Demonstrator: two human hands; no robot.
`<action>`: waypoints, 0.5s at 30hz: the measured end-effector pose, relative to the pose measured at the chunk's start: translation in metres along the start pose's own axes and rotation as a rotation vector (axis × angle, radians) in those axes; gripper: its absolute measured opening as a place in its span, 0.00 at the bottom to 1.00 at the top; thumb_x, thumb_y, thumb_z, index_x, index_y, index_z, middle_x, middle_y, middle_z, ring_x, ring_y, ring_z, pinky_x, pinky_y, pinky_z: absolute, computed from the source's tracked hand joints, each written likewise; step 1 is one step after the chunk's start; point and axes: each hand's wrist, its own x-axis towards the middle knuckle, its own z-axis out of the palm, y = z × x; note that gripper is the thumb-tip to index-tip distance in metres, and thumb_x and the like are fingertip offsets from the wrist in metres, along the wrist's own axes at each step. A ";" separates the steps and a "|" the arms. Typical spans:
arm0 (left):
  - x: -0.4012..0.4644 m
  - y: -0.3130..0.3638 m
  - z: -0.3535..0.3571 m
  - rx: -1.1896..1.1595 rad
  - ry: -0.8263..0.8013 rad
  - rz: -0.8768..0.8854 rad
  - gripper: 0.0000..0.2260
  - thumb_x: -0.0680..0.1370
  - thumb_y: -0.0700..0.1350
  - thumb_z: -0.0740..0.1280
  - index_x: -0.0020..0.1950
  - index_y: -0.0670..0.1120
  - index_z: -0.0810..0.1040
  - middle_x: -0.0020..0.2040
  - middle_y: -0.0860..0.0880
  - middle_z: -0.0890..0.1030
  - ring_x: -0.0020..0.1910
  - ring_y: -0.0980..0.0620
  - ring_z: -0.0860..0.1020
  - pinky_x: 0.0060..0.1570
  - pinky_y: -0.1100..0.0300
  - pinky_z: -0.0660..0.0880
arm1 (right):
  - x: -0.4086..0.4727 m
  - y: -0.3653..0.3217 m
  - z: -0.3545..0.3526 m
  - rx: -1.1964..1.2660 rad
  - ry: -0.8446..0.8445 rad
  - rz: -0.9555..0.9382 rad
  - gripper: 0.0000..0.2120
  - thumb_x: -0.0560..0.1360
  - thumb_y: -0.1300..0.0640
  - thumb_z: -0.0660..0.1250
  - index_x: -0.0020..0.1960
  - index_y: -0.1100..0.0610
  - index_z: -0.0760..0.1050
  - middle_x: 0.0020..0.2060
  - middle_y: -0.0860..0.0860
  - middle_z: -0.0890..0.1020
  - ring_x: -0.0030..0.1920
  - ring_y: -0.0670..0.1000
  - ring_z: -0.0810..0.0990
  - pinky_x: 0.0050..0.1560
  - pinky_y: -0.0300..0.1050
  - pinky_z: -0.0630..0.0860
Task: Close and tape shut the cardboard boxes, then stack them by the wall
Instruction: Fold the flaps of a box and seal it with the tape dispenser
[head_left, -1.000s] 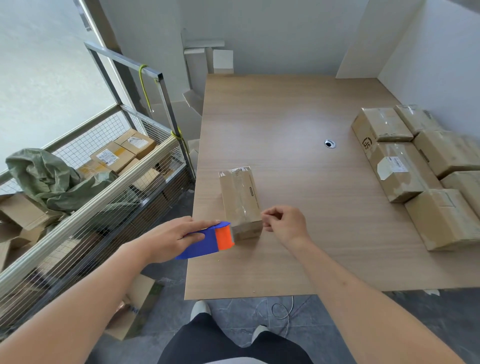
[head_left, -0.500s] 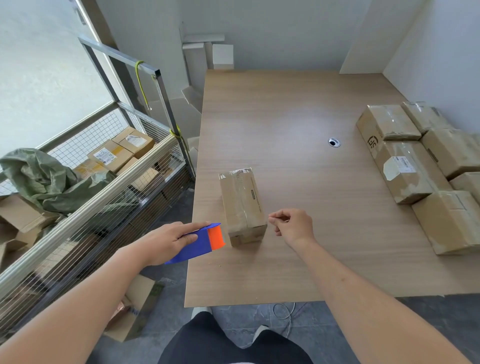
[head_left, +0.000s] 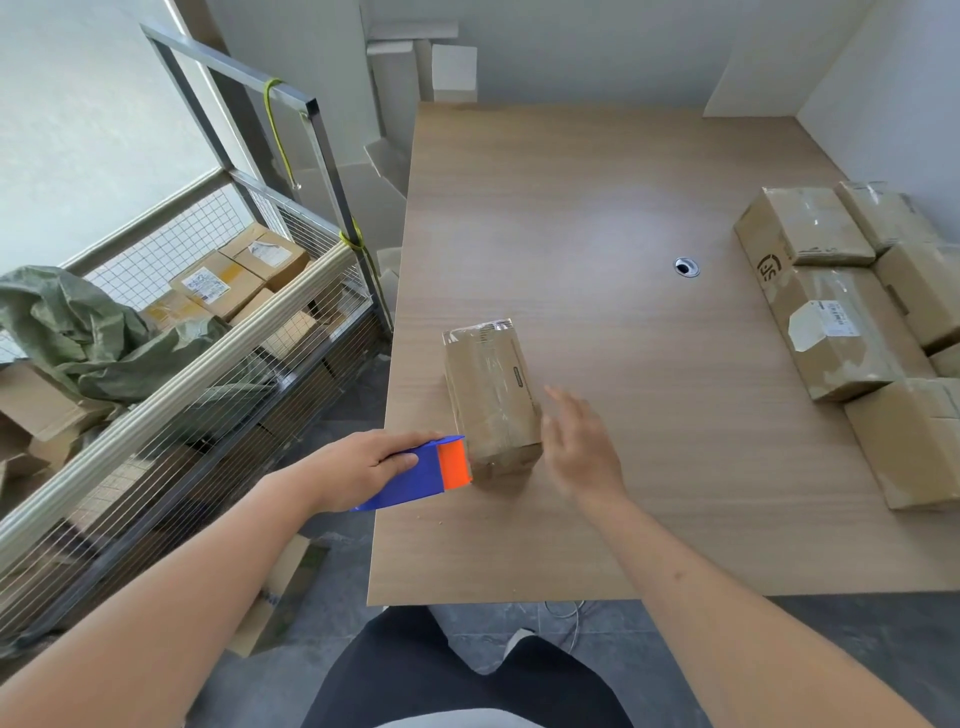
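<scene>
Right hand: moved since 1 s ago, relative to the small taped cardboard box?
Yes. The right hand opened its pinch at the box's near end and now lies open along its right side.

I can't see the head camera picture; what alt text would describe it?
A person's left hand grips a blue and orange tape dispenser against the near end of a small taped cardboard box on a wooden table, the open right hand beside it. More taped boxes sit at the table's right edge.

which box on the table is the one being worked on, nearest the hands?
The lone box near the table's front edge, between the left hand and right hand. The other boxes sit clustered at the right by the wall.
</scene>
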 end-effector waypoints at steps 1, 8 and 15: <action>0.000 0.000 0.002 -0.016 -0.004 0.001 0.19 0.86 0.55 0.55 0.74 0.76 0.61 0.55 0.65 0.73 0.57 0.57 0.72 0.58 0.54 0.68 | 0.001 -0.007 0.005 -0.124 -0.016 -0.186 0.23 0.84 0.49 0.56 0.78 0.48 0.66 0.78 0.51 0.67 0.77 0.53 0.64 0.75 0.49 0.61; -0.005 -0.013 0.009 -0.203 -0.051 0.007 0.20 0.86 0.53 0.57 0.72 0.78 0.62 0.64 0.62 0.75 0.62 0.62 0.72 0.60 0.61 0.68 | 0.006 0.000 0.035 -0.562 -0.192 -0.632 0.32 0.83 0.40 0.59 0.82 0.38 0.48 0.83 0.50 0.49 0.83 0.54 0.49 0.80 0.58 0.54; -0.024 -0.038 0.030 -0.370 -0.005 0.046 0.19 0.86 0.54 0.57 0.74 0.73 0.64 0.67 0.59 0.78 0.65 0.57 0.76 0.67 0.51 0.72 | 0.008 -0.001 0.034 -0.552 -0.189 -0.638 0.30 0.82 0.37 0.54 0.82 0.38 0.51 0.83 0.49 0.52 0.82 0.53 0.51 0.80 0.56 0.53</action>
